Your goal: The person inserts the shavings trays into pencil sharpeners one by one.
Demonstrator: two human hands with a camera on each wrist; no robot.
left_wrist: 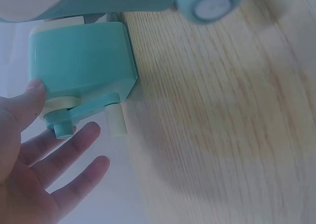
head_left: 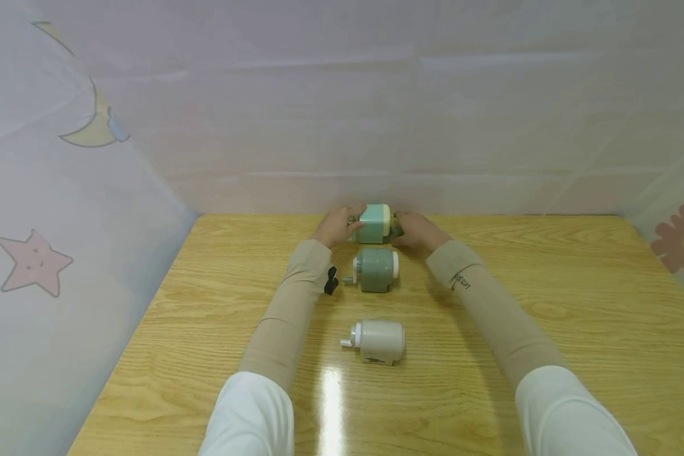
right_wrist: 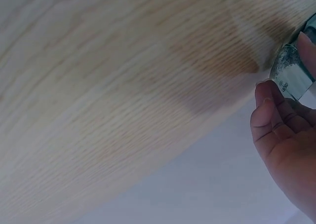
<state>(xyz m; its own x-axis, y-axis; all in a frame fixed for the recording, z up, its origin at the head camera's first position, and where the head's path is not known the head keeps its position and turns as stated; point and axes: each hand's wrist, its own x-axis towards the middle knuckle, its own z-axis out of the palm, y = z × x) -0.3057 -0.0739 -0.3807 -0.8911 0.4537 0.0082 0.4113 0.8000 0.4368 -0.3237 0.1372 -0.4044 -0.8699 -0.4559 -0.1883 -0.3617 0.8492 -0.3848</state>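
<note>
A teal pencil sharpener (head_left: 374, 223) with a cream end stands at the back of the table. My left hand (head_left: 336, 227) is at its crank end. In the left wrist view the thumb (left_wrist: 33, 93) touches the sharpener body and the other fingers spread loosely beyond the crank (left_wrist: 81, 111). At the opposite end, my right hand (head_left: 416, 230) pinches a clear, dark-smudged shavings drawer (right_wrist: 292, 74), partly cut off by the right wrist view. Whether the drawer is fully out of the sharpener, I cannot tell.
Nearer to me stand a dark green sharpener (head_left: 376, 270) and, closer still, a beige sharpener (head_left: 382, 341), both with cranks to the left. The wooden table (head_left: 547, 304) meets a pale cloth backdrop (head_left: 342, 126) behind and at the sides.
</note>
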